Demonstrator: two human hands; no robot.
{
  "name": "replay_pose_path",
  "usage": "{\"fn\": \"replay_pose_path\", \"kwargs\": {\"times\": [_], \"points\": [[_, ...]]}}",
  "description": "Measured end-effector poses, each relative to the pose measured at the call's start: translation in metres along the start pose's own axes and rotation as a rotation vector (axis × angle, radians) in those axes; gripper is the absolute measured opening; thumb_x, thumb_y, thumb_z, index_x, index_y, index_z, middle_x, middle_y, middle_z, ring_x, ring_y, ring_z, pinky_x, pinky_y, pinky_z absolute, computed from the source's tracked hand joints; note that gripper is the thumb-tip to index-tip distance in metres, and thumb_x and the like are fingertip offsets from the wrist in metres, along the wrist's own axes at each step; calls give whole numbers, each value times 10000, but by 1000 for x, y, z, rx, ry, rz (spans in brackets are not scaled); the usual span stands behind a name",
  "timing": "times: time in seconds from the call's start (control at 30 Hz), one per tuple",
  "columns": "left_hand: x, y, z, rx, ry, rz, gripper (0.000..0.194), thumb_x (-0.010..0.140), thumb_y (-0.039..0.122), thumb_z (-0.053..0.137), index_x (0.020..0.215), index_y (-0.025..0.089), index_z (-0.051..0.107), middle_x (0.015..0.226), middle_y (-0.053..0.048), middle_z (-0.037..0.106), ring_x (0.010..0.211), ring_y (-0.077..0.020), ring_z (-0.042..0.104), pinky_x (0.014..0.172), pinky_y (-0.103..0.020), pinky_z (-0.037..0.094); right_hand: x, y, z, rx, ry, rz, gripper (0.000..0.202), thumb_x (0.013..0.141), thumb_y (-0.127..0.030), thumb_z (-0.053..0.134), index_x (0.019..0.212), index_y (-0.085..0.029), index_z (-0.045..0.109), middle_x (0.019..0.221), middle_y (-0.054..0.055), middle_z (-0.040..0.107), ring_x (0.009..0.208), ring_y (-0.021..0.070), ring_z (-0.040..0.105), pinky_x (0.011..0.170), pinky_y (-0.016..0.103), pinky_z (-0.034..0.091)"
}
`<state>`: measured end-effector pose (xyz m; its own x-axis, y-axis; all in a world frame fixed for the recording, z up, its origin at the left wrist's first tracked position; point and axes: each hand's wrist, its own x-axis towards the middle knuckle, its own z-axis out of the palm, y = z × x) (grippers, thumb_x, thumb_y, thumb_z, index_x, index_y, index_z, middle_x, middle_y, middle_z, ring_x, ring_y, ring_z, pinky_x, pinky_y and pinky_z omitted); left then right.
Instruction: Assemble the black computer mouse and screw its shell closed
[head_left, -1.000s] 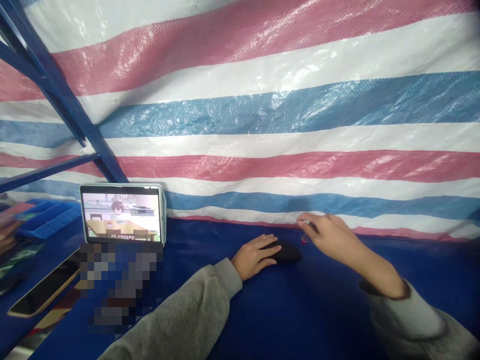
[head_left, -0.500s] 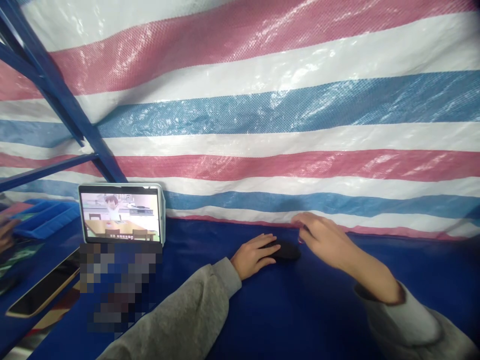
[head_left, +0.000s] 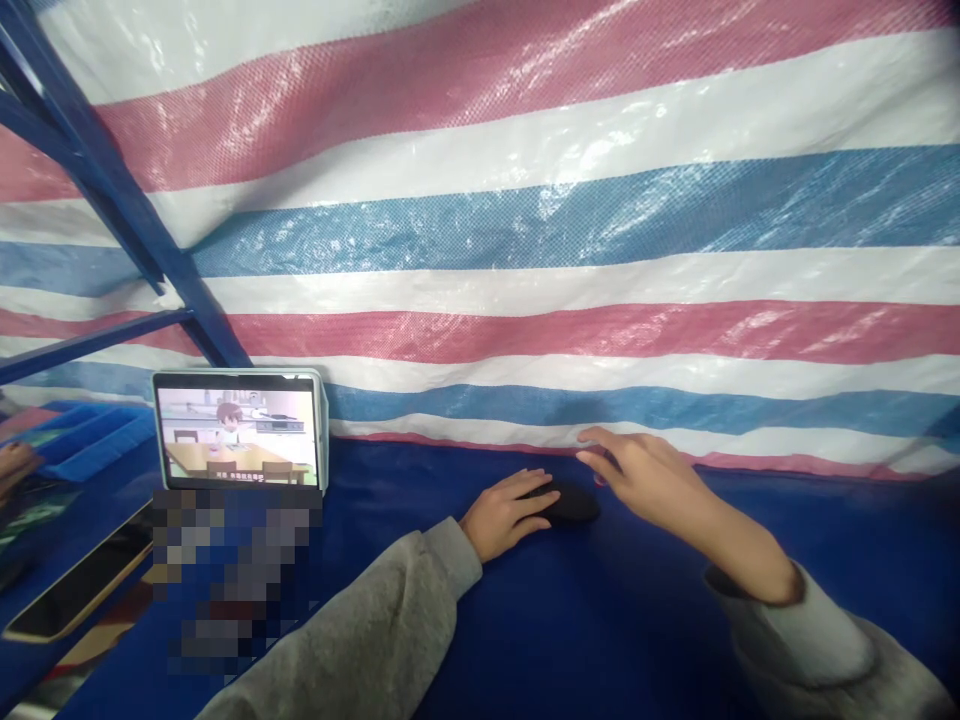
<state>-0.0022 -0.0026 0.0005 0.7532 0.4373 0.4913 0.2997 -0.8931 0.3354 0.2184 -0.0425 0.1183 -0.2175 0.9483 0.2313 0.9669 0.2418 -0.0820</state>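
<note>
My left hand (head_left: 506,515) lies over the left end of a smooth black oval object (head_left: 574,502) that looks like a computer mouse. Its fingers rest on the top and far side, and the thumb is along the near side. Just beyond the object's right end, my right hand (head_left: 645,475) is raised, the index finger and thumb apart with nothing visible between them. A tiny reddish thing (head_left: 599,480) shows below that hand, at the back of the black object; its kind is too small to tell.
A tablet (head_left: 236,435) playing a cartoon stands at the left on the blue table (head_left: 540,640). Left of it are a phone (head_left: 82,580), a blue tray (head_left: 101,440) and another person's hand (head_left: 16,468). A striped plastic sheet (head_left: 525,230) hangs behind; a blue frame post (head_left: 161,240) leans across the left.
My right hand's thumb and index finger have come apart from a near pinch. My left hand stays on the black object. The cartoon picture has changed.
</note>
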Motion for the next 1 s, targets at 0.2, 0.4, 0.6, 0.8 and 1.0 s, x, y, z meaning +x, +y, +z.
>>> {"fn": "replay_pose_path", "kwargs": {"times": [0.2,0.4,0.6,0.8,1.0], "points": [[0,0,-1,-12,5,5,402,969,399,455,1309,200,535,1403,-83,490,1333,-209,425,1139,-418,343,-1,0,-2,21,-55,51,410,954,-442,311,1123,-212,605,693,47,706,705,241,676,612,293,403],[-1,-2,2,-2,6,1,399,965,397,468,1314,213,532,1400,-76,494,1328,-212,433,1137,-416,349,-2,-1,-6,74,-52,38,354,899,-225,331,1150,-197,578,878,70,724,777,213,670,672,288,417],[-1,-3,3,1,13,10,392,969,390,463,1315,218,529,1405,-76,488,1331,-215,428,1134,-423,353,-2,-1,-3,18,-20,47,415,943,-372,322,1200,-189,592,726,60,720,721,238,675,640,307,418],[-1,-2,1,-6,11,3,392,966,391,470,1317,228,527,1410,-68,484,1329,-214,432,1134,-421,352,-2,-1,-2,6,-1,62,449,949,-354,307,1288,-171,538,917,94,733,817,242,684,686,318,441],[0,0,-1,-4,-2,-7,390,967,392,464,1312,224,532,1404,-70,491,1328,-215,433,1133,-424,353,-1,-2,-2,7,-5,39,461,951,-388,320,1271,-160,559,828,91,734,752,259,680,659,341,451]]}}
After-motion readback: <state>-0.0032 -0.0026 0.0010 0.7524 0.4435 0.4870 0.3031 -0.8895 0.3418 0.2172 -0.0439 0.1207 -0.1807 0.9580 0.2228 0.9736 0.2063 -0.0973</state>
